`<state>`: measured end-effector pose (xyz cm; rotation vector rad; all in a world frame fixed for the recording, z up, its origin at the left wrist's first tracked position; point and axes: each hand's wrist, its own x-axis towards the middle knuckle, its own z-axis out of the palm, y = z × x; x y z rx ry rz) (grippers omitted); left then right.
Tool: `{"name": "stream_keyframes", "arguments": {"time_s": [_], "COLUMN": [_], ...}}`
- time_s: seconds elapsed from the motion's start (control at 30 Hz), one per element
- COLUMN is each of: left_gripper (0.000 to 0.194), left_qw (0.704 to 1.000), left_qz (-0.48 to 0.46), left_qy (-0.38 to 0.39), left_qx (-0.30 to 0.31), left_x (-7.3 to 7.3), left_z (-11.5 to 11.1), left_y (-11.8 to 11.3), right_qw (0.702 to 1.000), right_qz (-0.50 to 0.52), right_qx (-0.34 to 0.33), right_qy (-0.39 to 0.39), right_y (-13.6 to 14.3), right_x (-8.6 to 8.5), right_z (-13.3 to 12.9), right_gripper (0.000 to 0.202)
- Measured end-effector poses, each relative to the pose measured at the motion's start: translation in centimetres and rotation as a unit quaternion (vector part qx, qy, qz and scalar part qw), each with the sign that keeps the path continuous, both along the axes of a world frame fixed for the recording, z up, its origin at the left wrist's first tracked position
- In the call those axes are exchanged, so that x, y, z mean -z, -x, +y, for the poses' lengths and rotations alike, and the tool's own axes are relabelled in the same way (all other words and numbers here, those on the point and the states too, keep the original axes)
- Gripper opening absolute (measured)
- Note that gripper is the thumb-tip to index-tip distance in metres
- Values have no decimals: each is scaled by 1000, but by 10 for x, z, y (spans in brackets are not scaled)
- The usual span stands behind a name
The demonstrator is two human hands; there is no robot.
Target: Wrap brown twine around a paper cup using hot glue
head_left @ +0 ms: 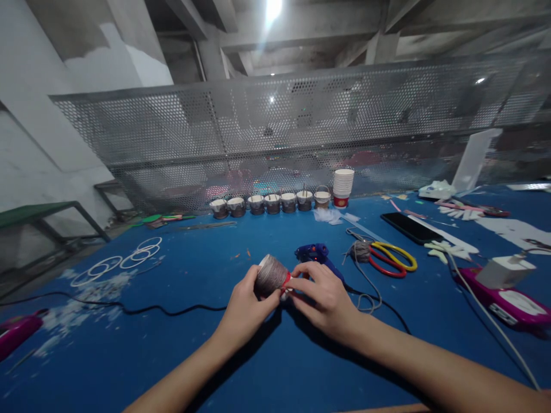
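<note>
In the head view, just above the near middle of the blue desk (185, 261), we hold a cup (271, 276) wrapped in grey yarn, tilted over on its side, with its pale rim toward the upper left and its red end toward the right. Our left hand (249, 304) is gripping the wrapped wall, fingers on the far side and thumb near the red end. Our right hand (325, 295) has its fingers bent and brought to that red end; whether they pinch it firmly, we cannot tell, as the fingertips partly hide it. Just beyond our right hand we see a blue glue gun (312, 252) lying on the desk. Further right lies a ball of grey yarn (360, 250), with a red loop and a yellow loop just beside it, and past these a dark phone (411, 228). Near the right edge sits a magenta power strip (512, 307) with a white plug (505, 272) on it. Along the far side we see seven small containers (272, 205) in a row, and next to them a stack of paper cups (343, 186), before a perforated metal screen (258, 126).
</note>
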<state>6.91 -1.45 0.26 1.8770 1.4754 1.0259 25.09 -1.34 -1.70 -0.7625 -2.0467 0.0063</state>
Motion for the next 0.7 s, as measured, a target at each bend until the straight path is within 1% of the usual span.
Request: {"name": "stream_keyframes", "arguments": {"time_s": [0.07, 0.17, 0.33, 0.4, 0.47, 0.57, 0.63, 0.7], "left_gripper": [18, 17, 16, 15, 14, 12, 12, 14], "left_qw": [1000, 999, 998, 998, 999, 999, 1000, 999], "left_qz": [-4, -18, -15, -8, 0, 5, 4, 4], "left_qy": [10, 21, 44, 42, 28, 5, -13, -37], "left_qx": [6, 17, 40, 43, 42, 41, 27, 1], "left_x": [0, -2, -5, -6, -7, -6, -5, -4], "left_z": [0, 0, -3, -4, -5, -4, -2, 3], "left_y": [0, -1, -3, -3, -3, -1, 2, 7], "right_qw": [999, 995, 991, 992, 995, 996, 994, 988], "right_qz": [-38, -69, -74, -69, -51, 10, 58, 114], "right_qx": [7, 26, 36, 37, 44, 69, 86, 100], "right_qy": [-35, -62, -109, -100, -74, -49, -43, -33], "right_y": [0, 0, 4, 4, 2, -4, -12, -23], "right_x": [1, 1, 0, -1, -2, -7, -14, -27], "right_z": [1, 2, 1, 1, 2, 5, 6, 4], "right_gripper": [16, 19, 25, 24, 19, 13, 12, 13]}}
